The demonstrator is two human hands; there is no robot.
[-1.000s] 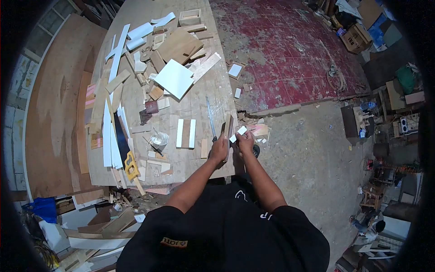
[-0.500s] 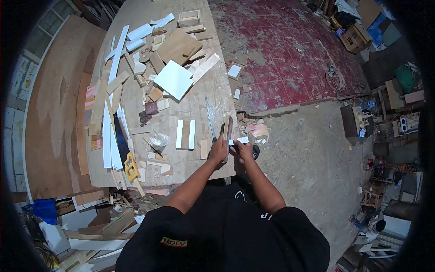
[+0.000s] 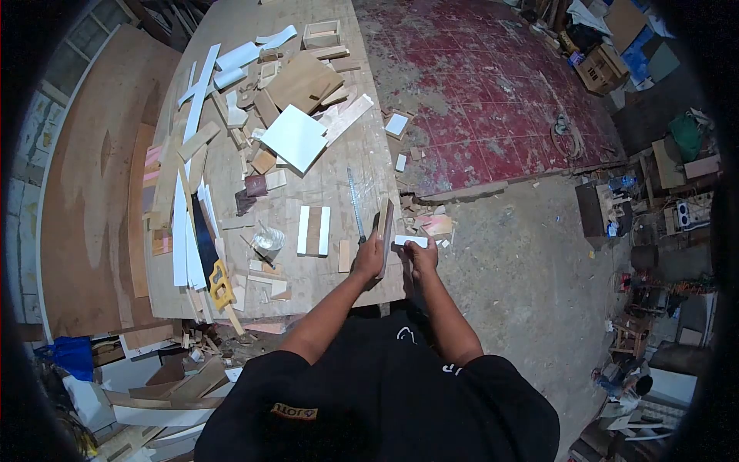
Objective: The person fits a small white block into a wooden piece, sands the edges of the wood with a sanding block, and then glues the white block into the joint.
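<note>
My left hand [image 3: 370, 256] is closed around a narrow wooden board [image 3: 386, 231], which stands on edge near the right side of the workbench [image 3: 308, 289]. To the right of that board, my right hand [image 3: 423, 259] pinches a small white block [image 3: 410, 241] between thumb and fingers, with a gap between block and board. Just left of my left hand lie a metal ruler [image 3: 355, 199] and a small wood strip [image 3: 344, 256]. A white-edged wooden piece [image 3: 314, 231] rests farther left on the bench.
A yellow-handled saw [image 3: 222, 286] lies at the bench's left among long white strips [image 3: 182, 239]. A clear cup [image 3: 268, 239] stands near it. White square panel [image 3: 294, 138] and offcuts pile farther up. Wood scraps [image 3: 436, 224] sit past the bench's right edge.
My right hand has shifted slightly right with the white block, widening the gap from the upright board. My left hand stays nearly in place on the board.
</note>
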